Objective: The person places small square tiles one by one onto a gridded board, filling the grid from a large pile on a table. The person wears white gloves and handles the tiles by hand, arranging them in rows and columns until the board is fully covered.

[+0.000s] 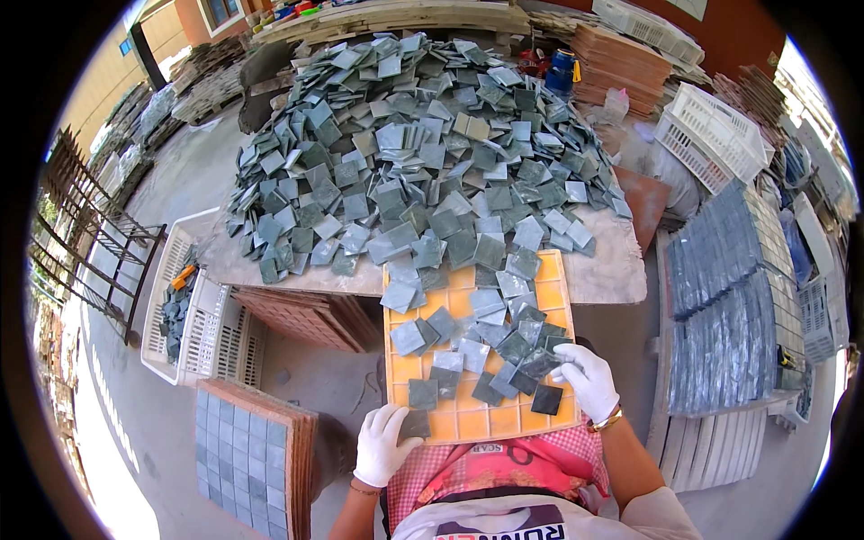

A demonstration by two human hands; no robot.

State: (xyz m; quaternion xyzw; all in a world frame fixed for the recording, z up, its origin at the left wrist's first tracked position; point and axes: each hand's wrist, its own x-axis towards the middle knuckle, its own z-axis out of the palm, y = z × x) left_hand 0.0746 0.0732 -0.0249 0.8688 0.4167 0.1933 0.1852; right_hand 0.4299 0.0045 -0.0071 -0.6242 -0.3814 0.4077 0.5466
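I am seeing the orange grid tray (468, 421) lying flat, its far end resting on the table edge. Loose grey-green square tiles (477, 346) are scattering across it, most unseated and overlapping. One dark tile (546, 400) is sitting squarely in a near-right cell; another dark tile (415, 424) is lying at the near-left corner.

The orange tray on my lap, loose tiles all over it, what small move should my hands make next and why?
Probably press the dark tile under your left hand into the tray's bottom left cell. That hand already rests on it at the near edge, while most of the tray's near cells show bare orange. Your right hand sits on the loose tiles and could slide over the next one.
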